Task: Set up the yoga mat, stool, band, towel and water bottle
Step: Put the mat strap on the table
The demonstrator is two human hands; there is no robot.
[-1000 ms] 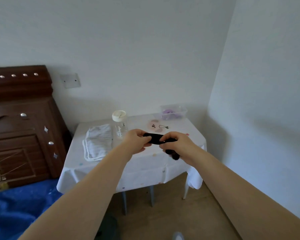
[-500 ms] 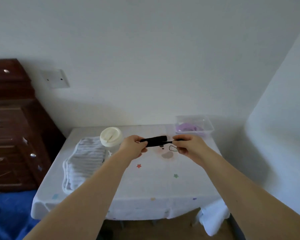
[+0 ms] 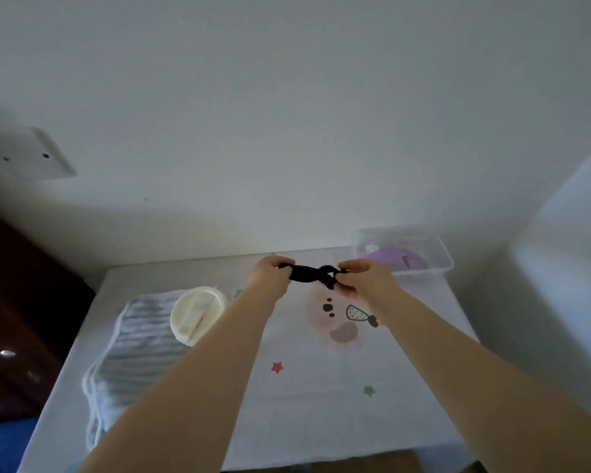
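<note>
Both hands now further over the table (image 3: 321,421), nearer the clear box (image 3: 437,257). Left hand (image 3: 268,276) and right hand (image 3: 365,281) each pinch an end of the black band (image 3: 309,274), held above the tablecloth. Towel (image 3: 133,353) and water bottle (image 3: 198,315) sit left.

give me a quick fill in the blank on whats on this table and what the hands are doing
1. Both hands, the left hand and the right hand, hold a ____ band between them.
2. The water bottle with the cream lid stands right beside the folded ____.
3. The clear plastic box at the table's far right corner holds something ____ in colour.

Missing words: black; towel; purple
</note>
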